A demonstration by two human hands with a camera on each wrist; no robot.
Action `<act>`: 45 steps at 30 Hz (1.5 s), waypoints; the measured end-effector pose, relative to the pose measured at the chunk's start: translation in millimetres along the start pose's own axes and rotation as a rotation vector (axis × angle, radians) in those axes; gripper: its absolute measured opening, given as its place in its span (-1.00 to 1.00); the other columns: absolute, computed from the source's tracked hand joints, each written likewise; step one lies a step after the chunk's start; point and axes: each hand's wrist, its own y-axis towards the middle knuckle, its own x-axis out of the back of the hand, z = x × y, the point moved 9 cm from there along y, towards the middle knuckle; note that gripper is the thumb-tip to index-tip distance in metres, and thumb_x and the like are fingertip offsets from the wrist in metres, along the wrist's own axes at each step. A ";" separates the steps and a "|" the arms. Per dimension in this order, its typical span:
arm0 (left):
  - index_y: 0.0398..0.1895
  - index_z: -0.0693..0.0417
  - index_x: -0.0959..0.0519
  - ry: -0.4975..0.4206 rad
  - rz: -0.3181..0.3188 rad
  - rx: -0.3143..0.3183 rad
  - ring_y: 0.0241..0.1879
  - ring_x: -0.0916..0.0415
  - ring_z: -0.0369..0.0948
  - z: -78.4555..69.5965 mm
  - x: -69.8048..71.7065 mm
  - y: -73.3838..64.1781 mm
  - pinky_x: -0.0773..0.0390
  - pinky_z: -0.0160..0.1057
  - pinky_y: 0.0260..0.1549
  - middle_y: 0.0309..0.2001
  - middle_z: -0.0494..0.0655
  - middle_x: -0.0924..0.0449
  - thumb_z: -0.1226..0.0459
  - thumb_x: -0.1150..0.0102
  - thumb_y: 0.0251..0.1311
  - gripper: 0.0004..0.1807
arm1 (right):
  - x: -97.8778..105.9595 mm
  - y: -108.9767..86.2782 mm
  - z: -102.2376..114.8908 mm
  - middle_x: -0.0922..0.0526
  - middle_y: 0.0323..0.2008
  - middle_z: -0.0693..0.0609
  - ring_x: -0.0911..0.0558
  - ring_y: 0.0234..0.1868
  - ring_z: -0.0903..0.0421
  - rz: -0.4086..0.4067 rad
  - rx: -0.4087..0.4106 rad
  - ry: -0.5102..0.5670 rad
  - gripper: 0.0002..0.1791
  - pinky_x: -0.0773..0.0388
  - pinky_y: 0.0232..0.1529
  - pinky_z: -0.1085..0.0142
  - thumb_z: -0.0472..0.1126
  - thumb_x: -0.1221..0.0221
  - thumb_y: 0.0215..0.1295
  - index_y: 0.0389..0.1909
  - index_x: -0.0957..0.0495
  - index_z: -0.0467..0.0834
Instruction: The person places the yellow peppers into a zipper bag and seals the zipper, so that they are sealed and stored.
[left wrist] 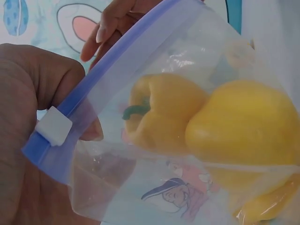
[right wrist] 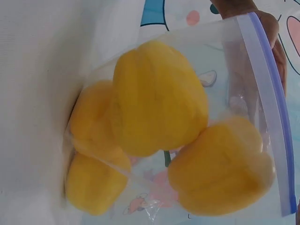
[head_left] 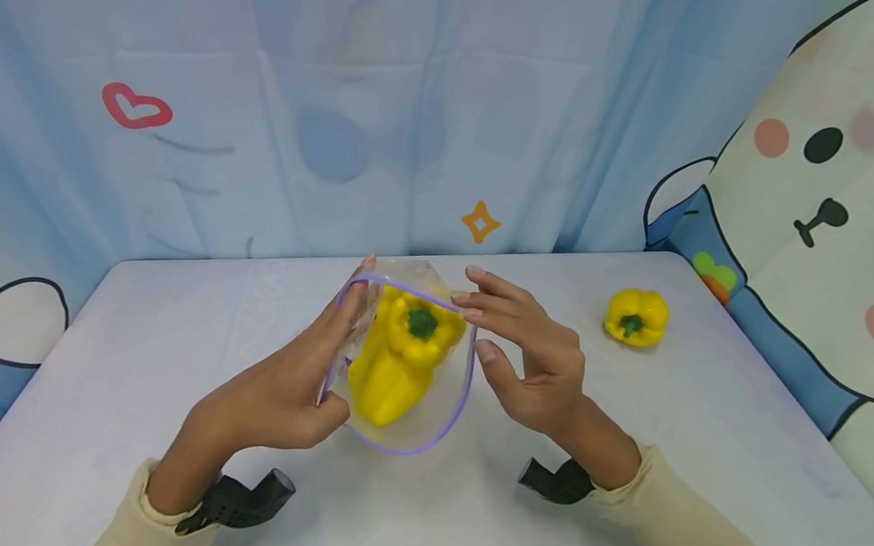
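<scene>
My left hand (head_left: 279, 391) grips the rim of one clear zip bag (head_left: 410, 452), thumb and fingers curled about it, the single white slider (left wrist: 54, 126) just beside them. Between my hands the bag's mouth gapes; inside I count four yellow peppers (right wrist: 159, 98), as far as their overlap lets me tell. My right hand (head_left: 535, 355) holds nothing, fingers loosely extended, tips at the rim, though I can't tell how firmly they touch. Right of it, well apart, one loose pepper (head_left: 637, 317) lies on the table (head_left: 719, 456). I judge I'm partway through filling; next probably calls for my right hand fetching that fifth while my left steadies the opening
</scene>
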 end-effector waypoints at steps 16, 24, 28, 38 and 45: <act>0.50 0.03 0.56 0.013 0.027 0.074 0.50 0.37 -0.15 -0.2 0.0 -0.5 0.10 0.38 0.22 0.52 -0.18 0.66 0.60 0.10 -0.21 0.22 | 35.0 -11.0 -10.3 -0.56 0.06 -0.37 -0.39 0.25 -0.29 -0.005 -0.212 -0.121 -0.61 -0.24 0.30 -0.04 -0.25 -0.11 0.37 -0.03 -0.51 -0.55; 0.51 0.09 0.54 0.022 0.025 0.049 0.50 0.36 -0.14 -0.5 -0.3 -1.6 -0.03 0.22 0.26 0.53 -0.14 0.64 0.59 0.11 -0.21 0.20 | 73.9 -34.0 -35.3 -0.47 0.13 -0.45 -0.34 0.30 -0.24 0.065 -0.514 -0.240 -0.60 -0.28 0.28 0.19 -0.64 -0.02 0.20 0.10 -0.40 -0.59; 0.51 0.11 0.53 0.017 0.023 0.029 0.50 0.35 -0.13 -0.9 -0.7 -0.6 -0.07 0.11 0.24 0.53 -0.13 0.64 0.60 0.12 -0.22 0.20 | 93.5 -45.4 -44.6 -0.48 0.12 -0.44 -0.41 0.29 -0.12 0.118 -0.617 -0.303 -0.50 -0.33 0.23 0.28 -0.75 -0.02 0.10 0.13 -0.43 -0.55; 0.51 0.08 0.53 0.010 0.032 0.043 0.50 0.34 -0.15 -0.1 -1.6 -0.5 -0.14 0.10 0.07 0.53 -0.12 0.63 0.59 0.12 -0.21 0.19 | 162.4 -88.5 -72.8 -0.50 0.21 -0.23 -0.36 0.34 0.07 0.190 -0.780 -0.567 -0.42 -0.30 0.17 0.48 -0.61 -0.19 0.13 0.23 -0.48 -0.31; 0.51 0.08 0.54 0.005 0.036 0.047 0.50 0.34 -0.16 -0.2 -2.3 -1.0 -0.10 0.10 0.18 0.53 -0.12 0.65 0.59 0.13 -0.22 0.20 | 209.4 -107.0 -83.2 -0.42 0.32 -0.06 -0.22 0.42 0.14 0.151 -0.954 -0.701 -0.44 -0.21 0.18 0.56 -0.33 -0.23 0.28 0.32 -0.43 -0.11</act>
